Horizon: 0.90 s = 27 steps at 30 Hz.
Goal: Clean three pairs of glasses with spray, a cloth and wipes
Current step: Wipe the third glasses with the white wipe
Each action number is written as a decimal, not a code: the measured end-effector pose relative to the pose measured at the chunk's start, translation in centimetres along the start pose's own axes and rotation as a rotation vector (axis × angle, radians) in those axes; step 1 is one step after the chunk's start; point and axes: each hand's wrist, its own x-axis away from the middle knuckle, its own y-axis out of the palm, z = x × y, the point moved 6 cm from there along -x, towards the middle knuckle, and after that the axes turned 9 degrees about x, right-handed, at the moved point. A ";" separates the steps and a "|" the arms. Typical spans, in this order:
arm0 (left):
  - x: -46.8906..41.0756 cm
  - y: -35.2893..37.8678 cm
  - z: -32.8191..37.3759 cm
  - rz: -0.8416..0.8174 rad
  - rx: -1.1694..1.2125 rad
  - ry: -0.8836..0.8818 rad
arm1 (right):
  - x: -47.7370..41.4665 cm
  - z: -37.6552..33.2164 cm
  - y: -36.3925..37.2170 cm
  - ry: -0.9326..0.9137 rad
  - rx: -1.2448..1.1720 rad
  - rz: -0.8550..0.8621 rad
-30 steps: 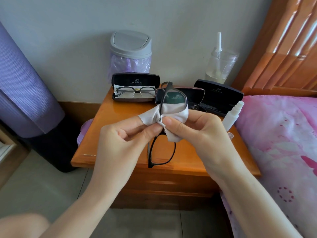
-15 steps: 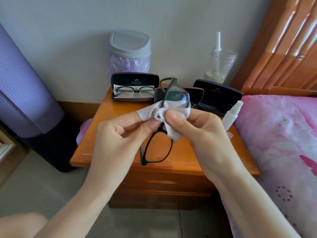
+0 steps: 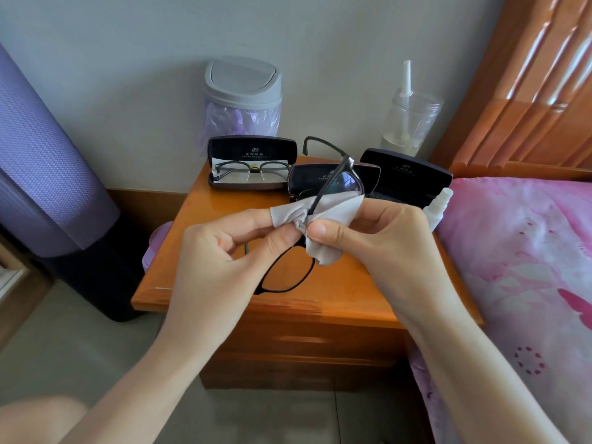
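Observation:
I hold a pair of black-framed glasses [image 3: 290,272] above the wooden nightstand [image 3: 352,296], turned on end with one lens up and one down. A grey cloth [image 3: 333,213] is wrapped around the frame's middle. My left hand [image 3: 224,248] pinches the cloth and frame from the left. My right hand [image 3: 384,238] pinches the cloth over the upper lens from the right. A second pair of glasses [image 3: 253,171] lies in an open black case [image 3: 251,149] at the back. A white spray bottle [image 3: 437,208] lies at the right edge.
Two more open black cases [image 3: 413,181] sit behind my hands. A small grey-lidded bin [image 3: 242,91] and a clear jar [image 3: 410,123] stand against the wall. A pink bedspread [image 3: 525,251] is at right, a purple rolled mat [image 3: 41,161] at left.
The glasses have rotated in my hands: the lower lens swung left and the upper temple arm rose toward the back. Both hands kept their pinch on the cloth.

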 end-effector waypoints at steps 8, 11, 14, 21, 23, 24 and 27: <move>0.0 0.1 -0.1 0.007 0.042 -0.008 | 0.1 0.5 0.7 0.072 -0.088 -0.136; 0.0 0.1 0.0 0.002 0.009 -0.006 | 0.2 0.5 0.7 0.080 -0.074 -0.134; -0.1 0.3 0.1 -0.017 -0.003 -0.022 | 0.2 0.6 0.5 0.087 -0.084 -0.095; -0.7 -0.7 -0.8 0.031 0.002 -0.074 | 0.2 1.4 0.0 0.124 -0.158 0.025; -0.7 -1.5 -0.5 0.118 0.002 -0.023 | 0.2 1.8 -0.3 0.147 -0.169 0.065; -0.6 -1.7 -0.2 0.141 -0.020 0.018 | 0.2 2.0 -0.4 0.157 -0.164 0.080; -0.2 -0.9 0.5 0.107 -0.108 0.078 | 0.3 2.3 -0.2 0.168 -0.163 0.099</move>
